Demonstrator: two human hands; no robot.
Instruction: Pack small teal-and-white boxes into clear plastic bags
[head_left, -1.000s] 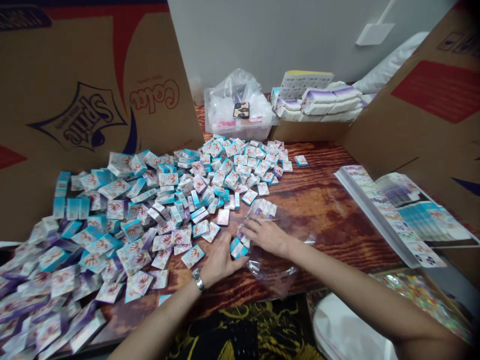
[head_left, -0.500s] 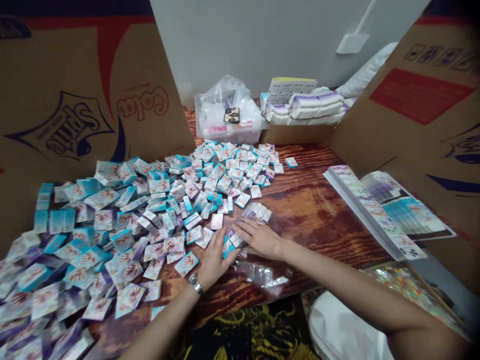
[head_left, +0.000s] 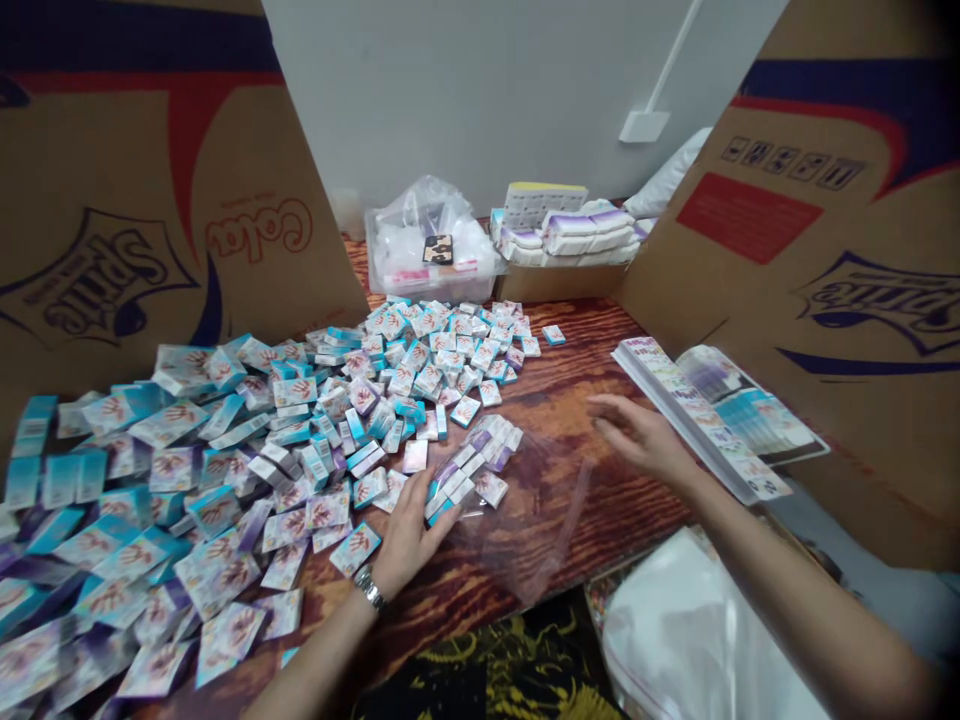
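My left hand [head_left: 409, 537] lies against the near left side of a row of small white, blue and purple boxes [head_left: 474, 458], its fingers stretched and the thumb apart. The boxes are lined up in a block, with clear plastic film [head_left: 517, 550] spread around and to the right of them. One single box [head_left: 491, 489] sits at the block's right side. Away from the block, my right hand [head_left: 637, 435] hovers over the table with fingers extended and nothing in them. It is nearest to a long stack of printed strips [head_left: 690, 415].
A large heap of similar boxes [head_left: 217, 510] covers the table's left. Tall cardboard sheets [head_left: 135, 150] stand on both sides. At the back are a clear plastic tub [head_left: 431, 265] and a carton of packets [head_left: 570, 280]. A white plastic bag [head_left: 690, 620] sits below the front edge.
My right hand has lifted off the boxes and moved right, toward the printed strips. The left hand remains by the block. The whole view has shifted slightly.
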